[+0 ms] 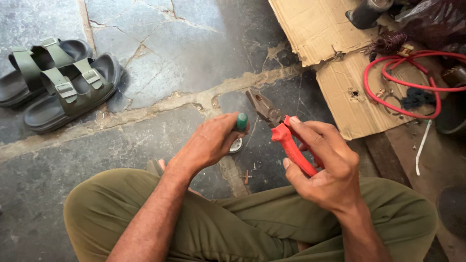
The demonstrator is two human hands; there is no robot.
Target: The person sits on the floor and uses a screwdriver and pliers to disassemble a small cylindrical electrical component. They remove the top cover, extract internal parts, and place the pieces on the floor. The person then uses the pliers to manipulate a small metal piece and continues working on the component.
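Fingers of the right hand [323, 165] were wrapped around the red handles of the pliers [284, 133], whose long axis ran from near right to far left, closed nose pointing far-left over the stone floor [184, 53]. Left hand [211, 143] was clenched on a green-capped tool [241, 121], cap pointing up, just left of the plier nose. Bare floor lay open ahead; sandals [58, 82] sat far left, cardboard [335, 58] with a red cable [403, 82] far right.
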